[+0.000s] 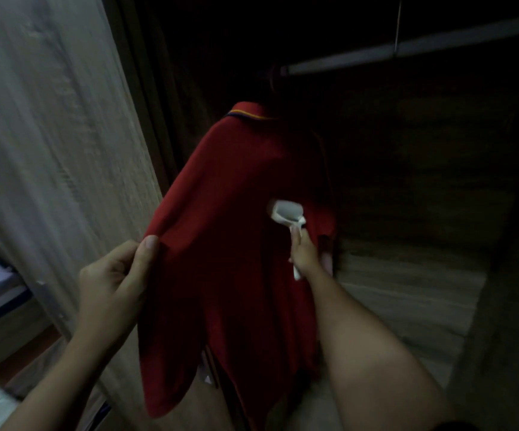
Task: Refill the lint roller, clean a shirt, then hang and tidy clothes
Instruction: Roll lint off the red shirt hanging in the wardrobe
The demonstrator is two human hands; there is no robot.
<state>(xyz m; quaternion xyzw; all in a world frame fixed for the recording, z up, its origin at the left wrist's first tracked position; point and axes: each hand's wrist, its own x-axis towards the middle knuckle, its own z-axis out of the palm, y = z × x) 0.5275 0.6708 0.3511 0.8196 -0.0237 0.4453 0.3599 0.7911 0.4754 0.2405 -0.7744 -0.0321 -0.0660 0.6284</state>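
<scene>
Left hand point(113, 283) pinches the red shirt point(236, 244) at its edge, thumb on top. Right hand point(304, 255) grips the lint roller point(286, 213), its head pressed on the shirt just beyond the knuckles.

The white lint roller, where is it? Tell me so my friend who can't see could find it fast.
Find the red collared shirt hanging in the dark wooden wardrobe. On its right side, the right hand grips a small white plastic lint roller, its head against the cloth. It is the only white thing on the red fabric.
</scene>
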